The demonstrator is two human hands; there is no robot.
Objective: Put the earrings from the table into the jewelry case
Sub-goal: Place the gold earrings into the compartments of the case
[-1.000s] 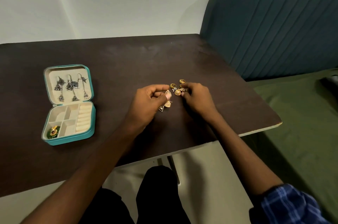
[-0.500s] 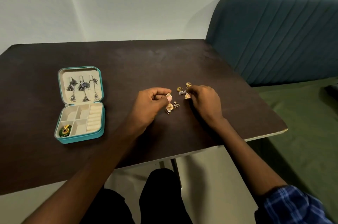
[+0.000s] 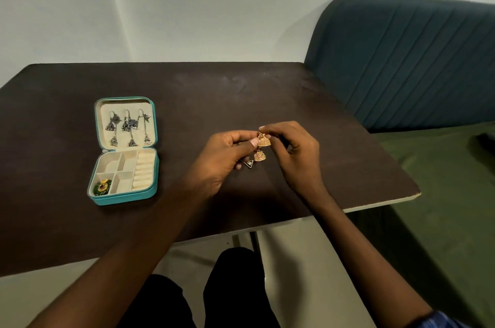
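Observation:
Both hands meet above the middle of the dark table (image 3: pixel 267 92). My left hand (image 3: pixel 222 159) pinches a gold dome-shaped earring (image 3: pixel 264 141) at its top, and my right hand (image 3: pixel 294 156) pinches the same spot from the other side. A second gold dome earring (image 3: pixel 259 155) hangs just below the first. A dark triangular earring (image 3: pixel 249 163) shows by my left fingers. The teal jewelry case (image 3: pixel 126 197) lies open at the left, with several silver drop earrings (image 3: pixel 130 127) hung in its lid and a green-and-gold piece (image 3: pixel 102 186) in a front compartment.
A teal padded bench back (image 3: pixel 401 60) and a green seat (image 3: pixel 442 207) stand to the right of the table. The table's right corner (image 3: pixel 416 193) is close to my right forearm. My legs show under the near edge.
My right hand has lifted off the table and come to my left hand; the gold earrings that lay on the table are now held up between both hands.

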